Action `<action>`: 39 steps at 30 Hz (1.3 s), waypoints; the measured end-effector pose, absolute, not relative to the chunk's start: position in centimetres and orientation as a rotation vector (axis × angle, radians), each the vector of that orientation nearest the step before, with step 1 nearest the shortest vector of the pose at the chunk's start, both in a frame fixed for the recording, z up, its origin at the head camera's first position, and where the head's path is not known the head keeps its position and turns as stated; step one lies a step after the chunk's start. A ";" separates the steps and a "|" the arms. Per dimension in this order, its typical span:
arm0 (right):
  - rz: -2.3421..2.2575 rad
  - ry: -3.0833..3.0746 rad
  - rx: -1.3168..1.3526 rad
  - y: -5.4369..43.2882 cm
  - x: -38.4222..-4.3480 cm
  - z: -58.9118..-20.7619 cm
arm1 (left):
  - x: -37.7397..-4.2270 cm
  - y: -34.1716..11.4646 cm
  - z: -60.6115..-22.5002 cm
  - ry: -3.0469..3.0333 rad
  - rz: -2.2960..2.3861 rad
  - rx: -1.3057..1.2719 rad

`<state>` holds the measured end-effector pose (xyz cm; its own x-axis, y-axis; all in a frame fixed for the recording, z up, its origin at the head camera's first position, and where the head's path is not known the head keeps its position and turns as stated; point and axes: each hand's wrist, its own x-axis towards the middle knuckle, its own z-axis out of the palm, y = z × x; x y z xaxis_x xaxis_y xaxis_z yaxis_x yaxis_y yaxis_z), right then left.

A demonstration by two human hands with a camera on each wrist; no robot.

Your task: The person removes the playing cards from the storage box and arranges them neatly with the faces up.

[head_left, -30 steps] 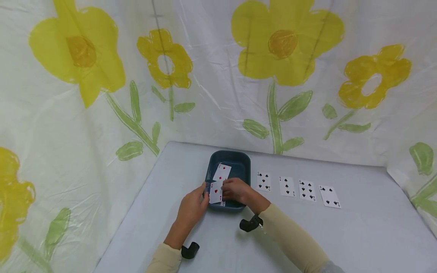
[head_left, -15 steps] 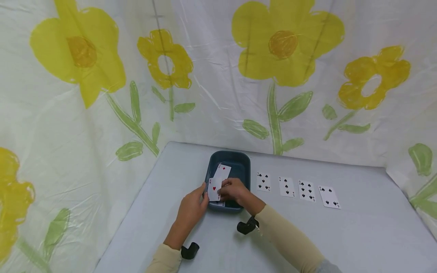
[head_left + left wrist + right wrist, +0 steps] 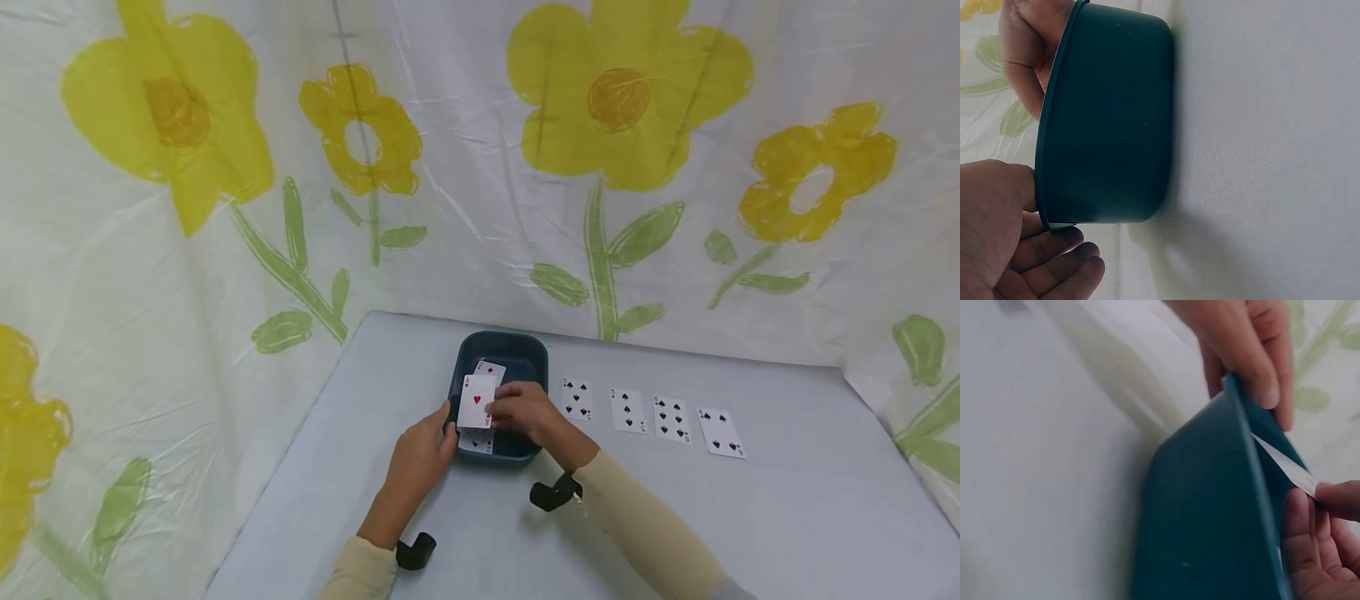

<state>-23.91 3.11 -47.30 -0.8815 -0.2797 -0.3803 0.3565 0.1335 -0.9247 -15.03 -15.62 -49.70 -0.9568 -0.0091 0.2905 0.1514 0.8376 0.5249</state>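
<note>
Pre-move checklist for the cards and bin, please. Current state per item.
1. Left hand gripping the bin rim: ok.
2. Right hand pinching the heart card: ok.
3. Heart card out past the rim: not ok, within the bin's outline in the head view.
4. Four black-suit cards on the table, not overlapping: ok.
5. Number of cards left in the bin: cannot tell, partly covered.

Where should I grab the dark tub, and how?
I'd pinch the rim of the tub at its left and right long sides, one hand coming from each side, thumbs inside, fingers outside. The rim stands up off the table and has a narrow lip to hold. The left hand grips it on the left.
</note>
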 end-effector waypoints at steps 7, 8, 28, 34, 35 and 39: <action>-1.849 1.923 0.069 4.4 -23.6 -46.4 | -15.2 -15.6 -49.8 -2.730 -0.794 -0.112; -1.849 1.930 0.063 4.7 -23.5 -46.3 | -15.2 -15.7 -49.9 -2.727 -0.794 -0.115; -1.935 1.876 0.088 12.3 -21.4 -45.9 | -15.1 -15.7 -50.1 -2.716 -0.790 -0.130; -1.923 1.910 0.116 15.3 -20.5 -46.3 | -15.2 -15.6 -49.8 -2.717 -0.782 -0.125; -1.918 1.917 0.127 15.7 -20.4 -46.4 | -15.2 -15.6 -49.8 -2.720 -0.781 -0.123; -1.872 1.948 0.138 17.3 -19.8 -47.1 | -15.2 -15.5 -49.7 -2.731 -0.787 -0.113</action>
